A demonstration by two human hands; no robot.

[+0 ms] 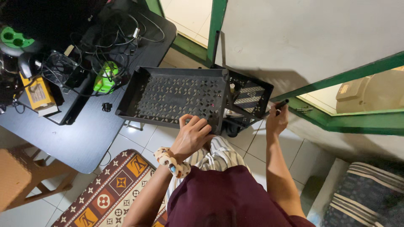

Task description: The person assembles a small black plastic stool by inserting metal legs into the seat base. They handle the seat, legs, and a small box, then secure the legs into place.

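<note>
Hands work at a black perforated plastic tray point(176, 94), the top shelf of a small cart standing on the white tiled floor point(290, 164) beside a dark desk point(84, 138). The left hand point(192, 135) rests on the tray's near rim, fingers curled over the edge and gripping it; a patterned fabric scrunchie point(171, 162) circles that wrist. The right hand point(276, 120) is closed around a slim black rod point(278, 105), which points toward the cart's right side, just beside a lower black basket point(250, 94) holding striped items. The tray sits level, its left end overlapping the desk edge. On the desk lie tangled black cables point(113, 38), a small black fan point(59, 67), a green gadget point(105, 76) and a yellow box point(37, 94). A patterned rug point(109, 189) covers the floor below, and a green door frame point(345, 77) runs to the right.
</note>
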